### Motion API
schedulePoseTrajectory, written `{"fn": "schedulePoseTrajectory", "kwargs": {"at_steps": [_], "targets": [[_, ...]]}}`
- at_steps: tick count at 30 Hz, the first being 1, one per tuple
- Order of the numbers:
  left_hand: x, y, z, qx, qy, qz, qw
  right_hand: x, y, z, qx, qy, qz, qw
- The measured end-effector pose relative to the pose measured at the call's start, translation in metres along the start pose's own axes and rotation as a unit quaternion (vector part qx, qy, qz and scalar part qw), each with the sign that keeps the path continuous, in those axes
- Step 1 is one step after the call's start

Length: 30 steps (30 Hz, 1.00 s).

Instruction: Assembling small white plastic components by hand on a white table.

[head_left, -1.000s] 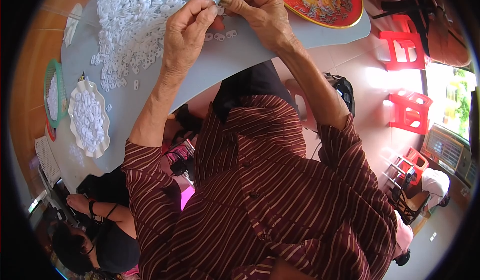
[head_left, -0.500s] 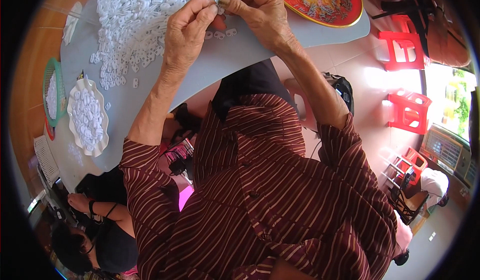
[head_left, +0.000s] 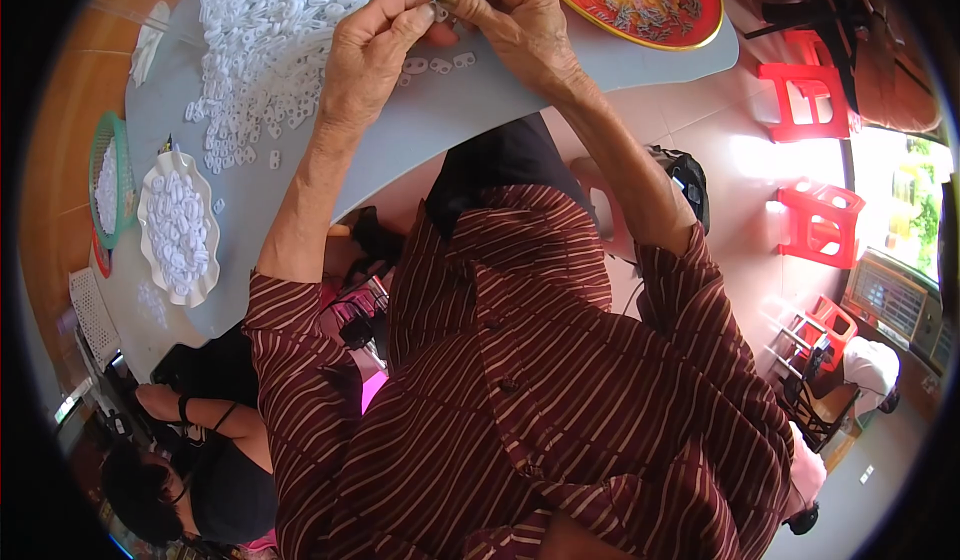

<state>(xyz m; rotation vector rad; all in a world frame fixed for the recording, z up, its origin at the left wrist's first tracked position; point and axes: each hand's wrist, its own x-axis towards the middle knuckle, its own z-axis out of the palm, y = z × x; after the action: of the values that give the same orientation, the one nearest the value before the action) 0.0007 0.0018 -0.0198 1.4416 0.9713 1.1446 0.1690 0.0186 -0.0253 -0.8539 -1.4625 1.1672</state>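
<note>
Pinching a small white piece (head_left: 441, 13) btwn thumb & forefinger of L hand (head_left: 368, 55), over a grey table (head_left: 480, 120), at the far side of the view. A narrow grip, w/ next to no gap. Lying immed. right of the L fingertips & immed. left of the R thumb tip: nearer L, being in contact there, but only just beside R. Too small & too covered to read a long axis. Narrow, too, at R hand (head_left: 525, 35), thumb close against forefinger; can't tell whether gripping the same piece, a separate tiny part or nothing. Fronted, just nearer than the fingertips, by loose white pieces (head_left: 440, 65) in a short L-to-R row, w/ long axes running approx. the same way. Flanked on the left, beside L hand, by a broad white pile (head_left: 265, 60); on the right, nearer R hand, by a red floral tray (head_left: 706, 15) w/ thin grey bits (head_left: 650, 0) scattered in it. Accompanied, well left & nearer, by a scalloped white dish (head_left: 208, 282) of similar pcs. & a green basket (head_left: 125, 177), both well apart from either grip.
</note>
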Motion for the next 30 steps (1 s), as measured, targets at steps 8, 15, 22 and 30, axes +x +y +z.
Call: {"fn": "schedulePoseTrajectory", "kwargs": {"at_steps": [8, 15, 22, 30], "targets": [[0.002, 0.000, -0.004, 0.050, -0.017, 0.046, 0.998, -0.001, -0.008, 0.001, -0.090, 0.014, -0.023, 0.996], [0.002, 0.003, 0.001, 0.086, 0.012, 0.077, 0.993, 0.001, -0.009, -0.001, -0.124, 0.016, -0.016, 0.992], [-0.001, 0.003, 0.000, 0.038, 0.027, 0.040, 0.998, -0.002, -0.011, -0.003, -0.063, 0.016, -0.009, 0.998], [-0.003, 0.005, 0.001, 0.056, 0.011, 0.010, 0.998, -0.002, -0.009, -0.001, -0.087, 0.003, 0.013, 0.996]]}}
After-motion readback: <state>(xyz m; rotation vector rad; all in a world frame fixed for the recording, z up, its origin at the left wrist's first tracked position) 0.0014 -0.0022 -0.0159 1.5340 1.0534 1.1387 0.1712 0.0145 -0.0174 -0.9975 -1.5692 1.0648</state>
